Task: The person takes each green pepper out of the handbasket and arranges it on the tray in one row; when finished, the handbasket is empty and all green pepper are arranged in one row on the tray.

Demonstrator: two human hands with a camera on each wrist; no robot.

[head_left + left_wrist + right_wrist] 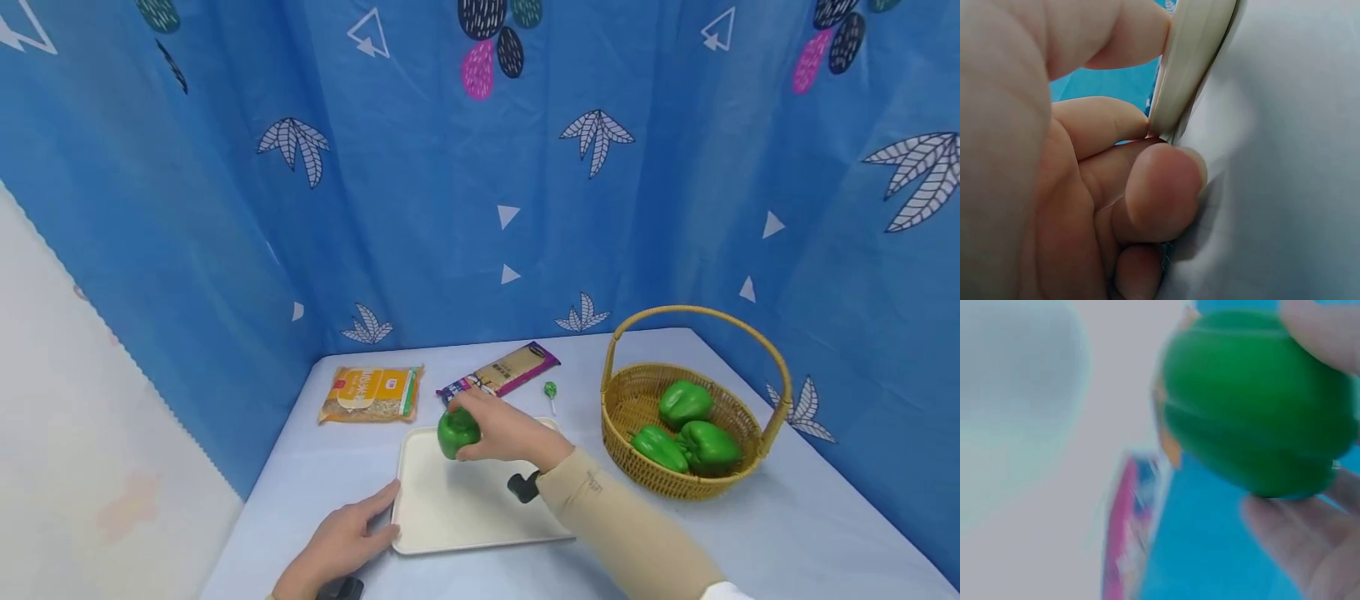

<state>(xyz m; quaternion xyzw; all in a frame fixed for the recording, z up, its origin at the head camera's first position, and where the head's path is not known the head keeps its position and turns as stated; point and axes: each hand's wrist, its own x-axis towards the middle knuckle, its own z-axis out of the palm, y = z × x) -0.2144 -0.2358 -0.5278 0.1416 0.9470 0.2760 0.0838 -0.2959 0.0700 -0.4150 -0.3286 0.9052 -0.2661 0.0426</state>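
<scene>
My right hand grips a green bell pepper over the far left part of a cream tray. Up close in the right wrist view, thumb and fingers hold the pepper from opposite sides. At the tray's left edge is my left hand, its fingertips touching the rim. The left wrist view has the fingers of that hand against the tray's side, with nothing held in the palm.
To the right stands a wicker basket with a tall handle, holding three green bell peppers. Behind the tray lie a yellow bag of grain, a purple-edged packet and a green lollipop. A blue curtain hangs behind the table.
</scene>
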